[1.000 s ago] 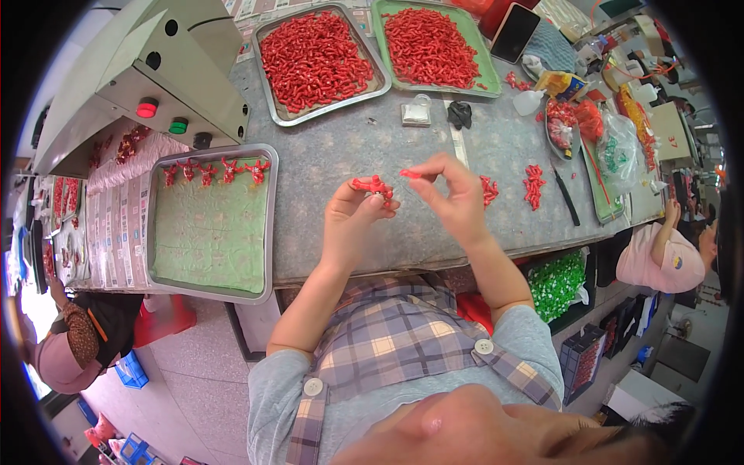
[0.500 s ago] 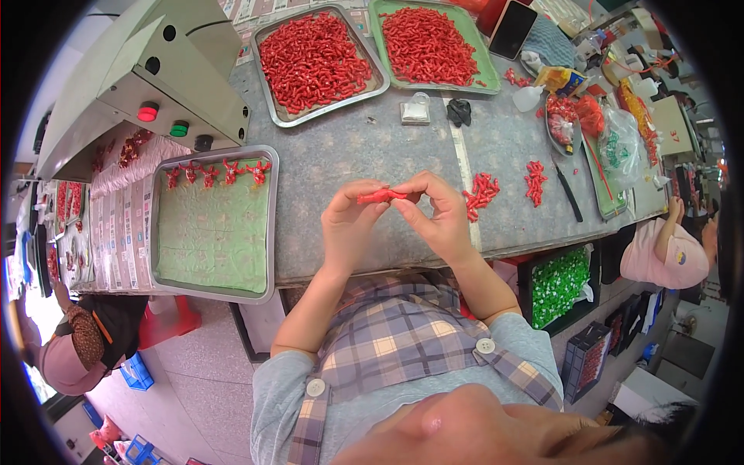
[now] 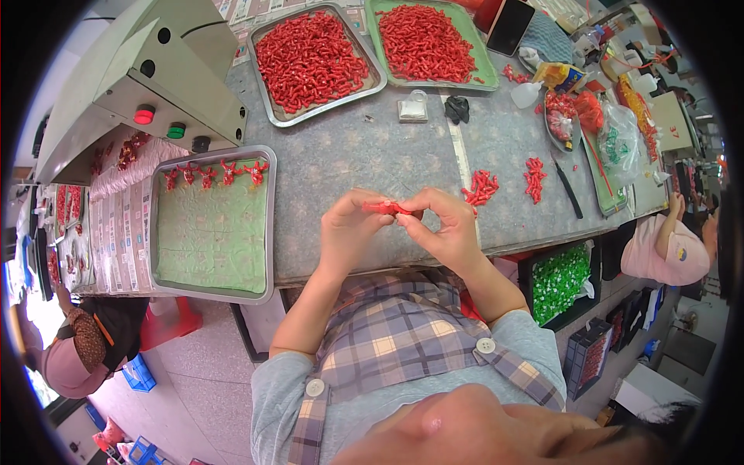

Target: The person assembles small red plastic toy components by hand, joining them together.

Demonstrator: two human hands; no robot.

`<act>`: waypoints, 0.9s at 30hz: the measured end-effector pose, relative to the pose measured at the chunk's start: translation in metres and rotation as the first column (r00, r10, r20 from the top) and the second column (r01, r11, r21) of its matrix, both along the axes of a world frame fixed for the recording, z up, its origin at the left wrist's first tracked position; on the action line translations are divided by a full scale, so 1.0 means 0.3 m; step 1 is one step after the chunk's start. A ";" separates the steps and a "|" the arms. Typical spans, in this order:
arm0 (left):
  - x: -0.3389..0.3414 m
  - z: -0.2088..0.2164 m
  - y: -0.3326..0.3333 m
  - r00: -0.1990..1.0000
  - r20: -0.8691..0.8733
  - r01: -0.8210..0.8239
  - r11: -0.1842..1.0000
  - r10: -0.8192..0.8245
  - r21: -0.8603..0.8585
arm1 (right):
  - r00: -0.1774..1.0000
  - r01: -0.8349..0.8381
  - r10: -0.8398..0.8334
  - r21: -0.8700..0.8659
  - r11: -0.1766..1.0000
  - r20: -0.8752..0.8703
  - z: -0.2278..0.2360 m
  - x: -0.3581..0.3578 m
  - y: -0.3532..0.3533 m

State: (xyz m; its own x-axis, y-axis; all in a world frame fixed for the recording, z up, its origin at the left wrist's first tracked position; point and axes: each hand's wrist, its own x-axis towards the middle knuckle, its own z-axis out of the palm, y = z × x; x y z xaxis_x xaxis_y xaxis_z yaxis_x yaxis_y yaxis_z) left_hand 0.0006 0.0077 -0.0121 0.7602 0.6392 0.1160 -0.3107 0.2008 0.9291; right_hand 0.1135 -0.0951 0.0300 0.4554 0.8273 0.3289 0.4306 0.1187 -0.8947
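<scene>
A lane up the middle, crowded flanks
Left of centre, the grey tabletop (image 3: 302, 170) leaves a passage between the green-lined tray (image 3: 209, 240) and the left hand (image 3: 341, 234). Toward the top, a small clear container (image 3: 413, 110), a black lump (image 3: 457, 109), a heaped metal tray (image 3: 373, 80) and a heaped green tray (image 3: 484, 63) block it; right of centre, two red piles (image 3: 482, 188) and a knife (image 3: 568, 191); upper left, the machine (image 3: 178, 66).

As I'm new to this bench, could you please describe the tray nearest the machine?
On the left, find the pale machine with red and green buttons. Just below it in the picture lies a green-lined metal tray. Unlike the two farther trays heaped with red pieces, it holds one row of red figures.
</scene>
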 end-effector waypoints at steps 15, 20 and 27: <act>0.008 0.023 -0.016 0.973 -0.231 -0.016 0.999 0.006 -0.038 | 0.981 0.058 -0.082 -0.135 0.989 -0.178 -0.033 0.003 -0.033; 0.019 0.041 -0.033 0.980 -0.194 -0.062 0.996 0.048 -0.069 | 0.980 0.152 -0.156 -0.043 0.987 -0.126 -0.042 -0.022 -0.022; 0.013 0.053 -0.038 0.993 -0.115 -0.046 0.994 0.035 -0.098 | 0.995 0.088 -0.093 -0.114 0.989 -0.039 -0.016 -0.017 -0.047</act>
